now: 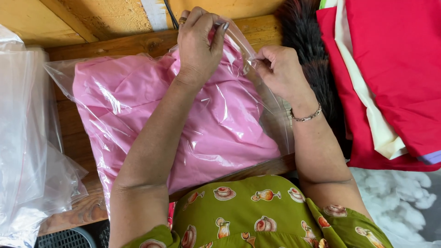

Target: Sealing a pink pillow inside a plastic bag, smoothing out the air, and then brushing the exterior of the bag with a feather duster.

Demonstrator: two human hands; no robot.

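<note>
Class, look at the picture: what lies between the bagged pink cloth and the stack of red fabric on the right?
In the head view, a dark feathery duster and the right hand lie between them.

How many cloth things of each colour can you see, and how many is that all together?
Pink cloth, inside the clear bag that the left hand and right hand pinch at its top edge: 1
Red cloth in the pile at the right: 1
Cream cloth in the same pile: 1
Total: 3
</note>
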